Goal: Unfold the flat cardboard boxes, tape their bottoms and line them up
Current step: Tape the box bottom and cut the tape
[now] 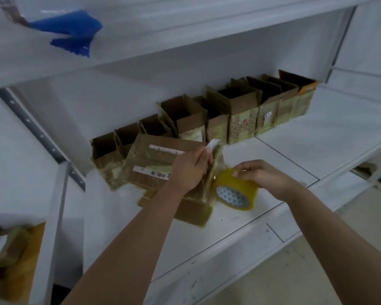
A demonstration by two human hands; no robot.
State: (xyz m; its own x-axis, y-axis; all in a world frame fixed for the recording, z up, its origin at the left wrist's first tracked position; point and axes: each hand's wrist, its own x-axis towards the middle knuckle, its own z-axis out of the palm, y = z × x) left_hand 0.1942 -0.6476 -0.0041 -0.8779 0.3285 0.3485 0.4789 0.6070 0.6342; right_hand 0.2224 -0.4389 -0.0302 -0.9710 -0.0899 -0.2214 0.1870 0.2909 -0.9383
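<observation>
While opened boxes (240, 111) line the white shelf (317, 139), each hand grips: left hand (188, 170) box (163, 168), right hand (259, 175) tape roll (234, 191).

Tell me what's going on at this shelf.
A person is taping a cardboard box that lies on the white shelf. The left hand holds the box at its taped end, while the right hand grips a yellow tape roll beside it. Behind, a row of opened boxes stands lined up.
</observation>
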